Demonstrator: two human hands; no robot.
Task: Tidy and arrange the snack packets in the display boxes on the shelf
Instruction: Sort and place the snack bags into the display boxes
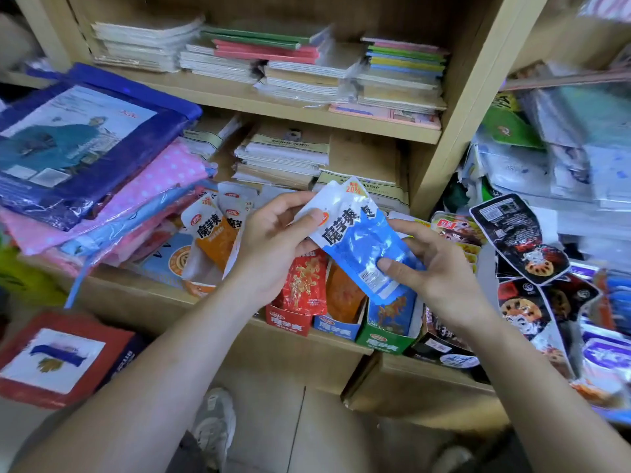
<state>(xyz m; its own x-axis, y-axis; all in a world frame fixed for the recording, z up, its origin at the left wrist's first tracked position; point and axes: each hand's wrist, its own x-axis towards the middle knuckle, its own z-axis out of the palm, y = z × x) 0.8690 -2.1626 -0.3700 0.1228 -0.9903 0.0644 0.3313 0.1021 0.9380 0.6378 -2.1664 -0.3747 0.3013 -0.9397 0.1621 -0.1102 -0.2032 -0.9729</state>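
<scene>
Wooden shelving (454, 124) fills the view, with stacks of notebooks (283, 155) on the boards beyond both hands. Below the hands, along the shelf's front edge, three display boxes stand side by side: a red box (288, 323) beneath the left hand, a blue box (336, 331) between the two, and a green box (386, 340) beneath the right. Loose orange packets (215, 233) lean just outside the left hand (273, 247), which pinches the upper corner of a blue-and-white packet (358, 240), thumb on its face and fingers behind. The right hand (433, 268) pinches the packet's lower end the same way, so it hangs tilted in the air above the boxes. The step in hand looks like sorting: checking one packet before filing it. Next comes choosing the matching box (the green one seems to hold a similar blue packet) and sliding it in upright.
</scene>
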